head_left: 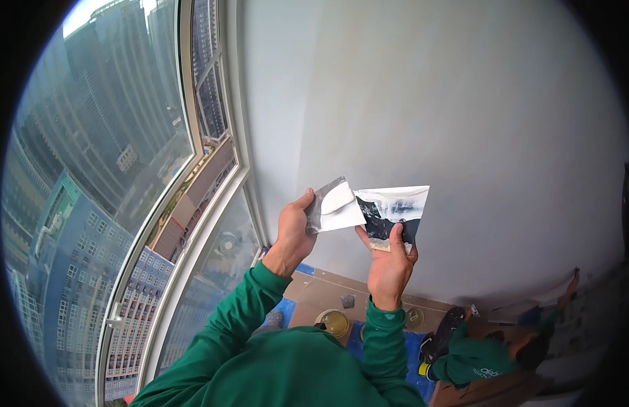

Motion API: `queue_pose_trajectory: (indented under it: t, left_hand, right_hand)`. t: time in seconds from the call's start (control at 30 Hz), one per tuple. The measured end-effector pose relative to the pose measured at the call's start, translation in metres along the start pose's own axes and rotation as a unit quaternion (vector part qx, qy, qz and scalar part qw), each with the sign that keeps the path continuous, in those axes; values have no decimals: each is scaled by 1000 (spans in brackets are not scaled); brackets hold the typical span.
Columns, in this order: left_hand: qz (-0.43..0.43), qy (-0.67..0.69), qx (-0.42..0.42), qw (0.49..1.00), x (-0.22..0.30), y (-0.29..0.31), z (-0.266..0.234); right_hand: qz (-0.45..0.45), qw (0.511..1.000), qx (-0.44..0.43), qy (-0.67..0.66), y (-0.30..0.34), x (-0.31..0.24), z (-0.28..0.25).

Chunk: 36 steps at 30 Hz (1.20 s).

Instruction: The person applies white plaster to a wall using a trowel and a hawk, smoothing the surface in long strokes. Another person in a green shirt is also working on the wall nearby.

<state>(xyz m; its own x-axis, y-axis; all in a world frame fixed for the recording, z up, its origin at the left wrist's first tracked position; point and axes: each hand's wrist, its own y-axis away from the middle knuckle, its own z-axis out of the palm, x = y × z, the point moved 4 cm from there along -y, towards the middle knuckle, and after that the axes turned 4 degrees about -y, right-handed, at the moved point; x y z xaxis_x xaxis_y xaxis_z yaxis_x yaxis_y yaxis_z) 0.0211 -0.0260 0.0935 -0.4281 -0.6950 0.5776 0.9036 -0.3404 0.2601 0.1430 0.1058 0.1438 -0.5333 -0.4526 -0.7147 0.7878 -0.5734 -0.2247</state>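
Observation:
My left hand [292, 234] is closed on a flat metal putty scraper [316, 216], its thumb along the near edge. A smooth mound of white putty [337, 198] lies on that blade. Just to the right, my right hand [390, 271] grips a second scraper [411, 197], a wide flat blade with dark patches and white smears, thumb pressed on its face. The two blades meet or overlap at their neighbouring corners; actual contact is hard to tell. Both are held up in front of a pale grey wall [463, 136].
A tall framed window [243, 136] with a handle [114, 313] runs along the left, towers outside. Below, a round yellowish container [333, 323] stands on brown floor covering [314, 298] with blue sheets [423, 386]. At lower right, a co-worker in green [477, 359] is low beside the wall.

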Motion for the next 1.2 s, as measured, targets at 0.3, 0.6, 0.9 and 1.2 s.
queue_pose_trajectory:
  t: [0.3,0.6,0.9,1.2]
  left_hand:
    - [74,-107,37,991,31,3,-5]
    - [162,-36,35,985,96,51,-80]
    - [132,-19,129,983,85,52,-159]
    - [101,2,116,988,76,27,-162]
  right_hand:
    - [-196,758,-176,597,13,33,-31]
    - [166,962,203,-69,-103,176,-80]
    - [81,951,291,-60,-190,180,7]
    - [-42,980,189,-43,-241,-5,186]
